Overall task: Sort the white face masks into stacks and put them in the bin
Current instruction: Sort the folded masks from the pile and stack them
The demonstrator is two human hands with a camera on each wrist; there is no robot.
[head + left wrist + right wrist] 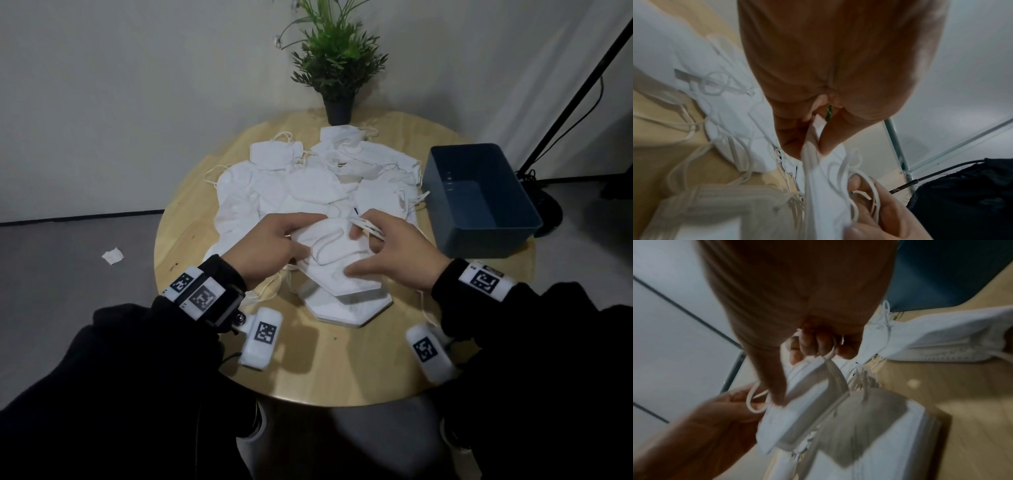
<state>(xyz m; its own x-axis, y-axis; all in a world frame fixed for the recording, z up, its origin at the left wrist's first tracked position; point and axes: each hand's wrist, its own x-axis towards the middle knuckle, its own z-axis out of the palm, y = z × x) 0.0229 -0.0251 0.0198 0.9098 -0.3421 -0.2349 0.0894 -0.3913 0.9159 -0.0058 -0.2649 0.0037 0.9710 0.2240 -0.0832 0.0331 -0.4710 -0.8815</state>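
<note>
1. Nearest us, a neat stack of masks (346, 308) lies on the round wooden table (308, 370).
2. Just above it, our left hand (270, 246) and right hand (394, 250) each pinch an end of one folded white mask (334, 255), fingers curled round its edges.
3. Beyond, a loose pile of masks (308, 181) sprawls mid-table.
4. The blue bin (479, 202) sits to the right, a potted plant (337, 68) at the far edge.

Head camera looks down from above the round table's (212, 346) near edge; both wrist cameras sit close, sharing the held mask (337, 255).
</note>
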